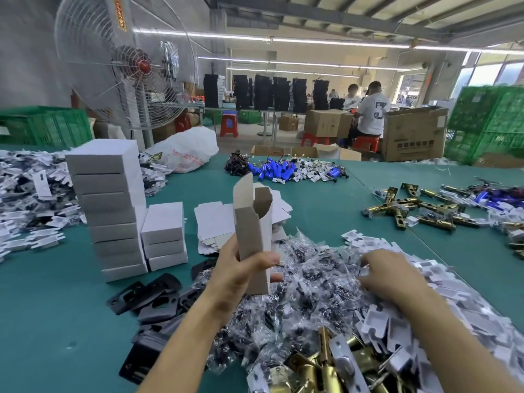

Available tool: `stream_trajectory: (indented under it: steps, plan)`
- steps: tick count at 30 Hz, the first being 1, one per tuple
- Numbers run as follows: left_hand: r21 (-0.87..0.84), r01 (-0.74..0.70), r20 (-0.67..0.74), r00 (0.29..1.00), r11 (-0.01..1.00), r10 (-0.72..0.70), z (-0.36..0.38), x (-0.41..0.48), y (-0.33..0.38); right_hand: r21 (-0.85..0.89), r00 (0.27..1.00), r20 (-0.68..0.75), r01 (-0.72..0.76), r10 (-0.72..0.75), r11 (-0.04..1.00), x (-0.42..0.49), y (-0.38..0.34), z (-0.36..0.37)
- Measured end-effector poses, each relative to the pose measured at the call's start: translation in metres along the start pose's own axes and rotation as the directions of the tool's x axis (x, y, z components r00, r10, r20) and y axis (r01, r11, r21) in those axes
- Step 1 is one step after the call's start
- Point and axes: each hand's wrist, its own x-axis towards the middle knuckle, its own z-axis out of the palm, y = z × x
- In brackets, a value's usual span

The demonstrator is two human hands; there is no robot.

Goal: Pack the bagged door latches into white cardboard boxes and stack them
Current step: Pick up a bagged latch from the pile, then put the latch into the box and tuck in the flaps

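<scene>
Left hand [243, 269] grips an upright, open-topped white cardboard box [252, 228]; right hand [388, 272] digs into the heap of clear-bagged latches [306, 282] on the green counter [56, 307], its hold unclear. Stacked closed white boxes [110, 211] stand left, and much remains unpacked

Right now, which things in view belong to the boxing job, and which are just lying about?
In the job: open box held in the left hand; right hand on the pile of clear bags; flat box blanks; tall box stack; short box stack.
Lying about: black plates; blue cylinders; fan; green crates.
</scene>
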Motion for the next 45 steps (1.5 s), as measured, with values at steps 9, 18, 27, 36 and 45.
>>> stream_trajectory:
  steps: [9, 18, 27, 36, 45]
  plan:
    - [0.01, -0.104, -0.065, 0.992, 0.995, 0.104, 0.0, 0.001, -0.001, 0.107, 1.0, -0.021, 0.025, -0.022, 0.994, -0.007, 0.002, 0.001]
    - [0.061, -0.158, -0.15, 0.975, 0.986, 0.165, -0.001, 0.002, -0.002, 0.157, 0.995, -0.088, 0.05, -0.037, 0.986, -0.004, -0.007, -0.005]
    - [0.208, -0.038, -0.153, 0.986, 0.977, 0.071, -0.004, 0.0, -0.01, 0.31, 0.951, -0.278, 0.22, -0.133, 0.925, -0.024, -0.027, -0.029]
    - [0.344, -0.02, -0.112, 0.992, 0.939, 0.062, -0.002, 0.001, -0.007, 0.255, 0.763, -0.423, 0.619, -0.49, 0.743, -0.083, -0.089, -0.097]
    - [0.315, 0.002, -0.083, 0.996, 0.949, 0.026, 0.0, 0.001, -0.007, 0.111, 0.686, -0.407, 0.693, -0.603, 0.713, -0.07, -0.11, -0.097]
